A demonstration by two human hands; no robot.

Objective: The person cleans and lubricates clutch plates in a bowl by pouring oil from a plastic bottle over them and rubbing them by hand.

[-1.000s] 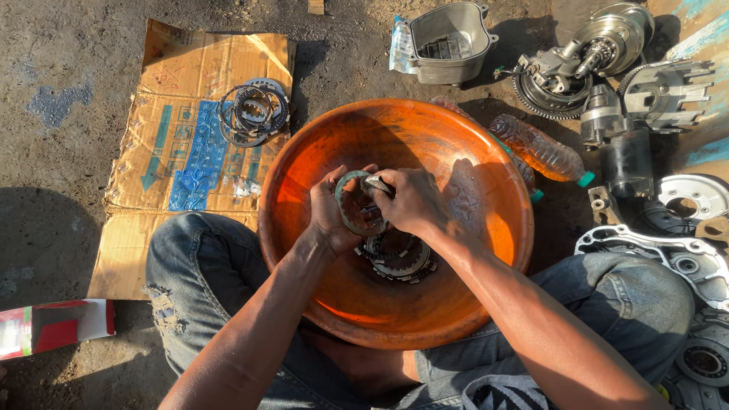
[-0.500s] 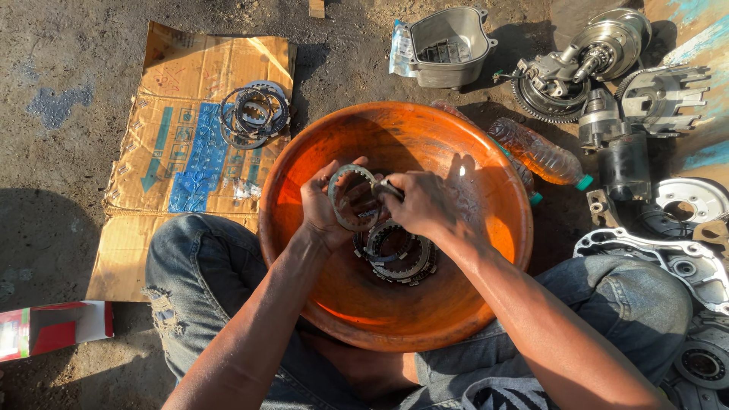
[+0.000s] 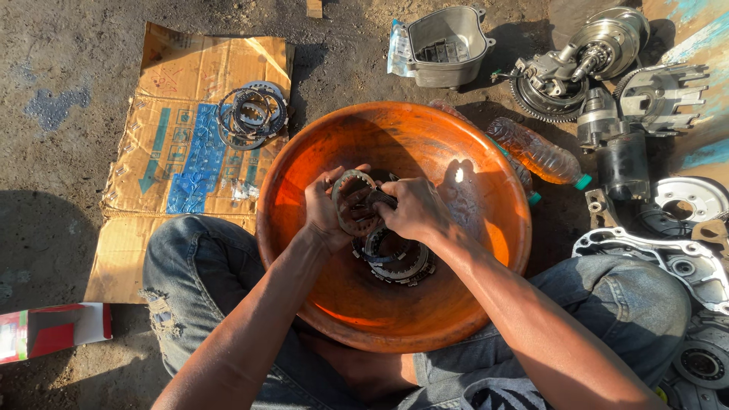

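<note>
Orange plastic basin [image 3: 486,250] sits between the knees of a person crouched on bare dirt. Over its middle, the left hand [image 3: 323,209] and right hand [image 3: 406,209] both grip a toothed metal ring [image 3: 351,199], fingers curled tight around it. More rings [image 3: 395,262] lie stacked in the basin just below. Left of the basin, flattened cardboard [image 3: 182,114] carries another pile of rings [image 3: 252,114]. Beyond it lie a bottle [image 3: 535,150] and engine parts [image 3: 585,61].
</note>
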